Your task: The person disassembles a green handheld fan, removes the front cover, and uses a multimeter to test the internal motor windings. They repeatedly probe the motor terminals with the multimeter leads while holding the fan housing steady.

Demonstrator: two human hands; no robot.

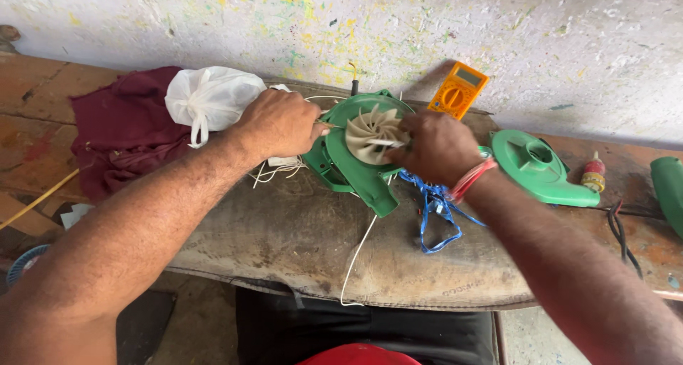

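At the middle of the table (284,244), gripping the rim of the green blower housing (356,176) with the left hand (279,123), fingers curled closed over its upper left edge. Pressing down on the cream fan wheel (371,132) with the right hand (435,148), fingers bent onto the vanes at the wheel's right side, red threads circling the wrist. Lying tilted on the worn brown pad, the housing pointing its outlet spout toward the near edge. Trailing out from under it, a white wire (356,255) running down over the front of the pad, and a tangle of blue ribbon (435,208) sitting just beside the right wrist. Leaning against the paint-flecked wall just behind the right hand, an orange multimeter (459,90). Resting well to the right, a second green housing half (541,167), with a small red-capped bottle (593,173) just beyond it. Bunching up just behind the left hand, a knotted white bag (210,98) on top of a maroon cloth (124,130).
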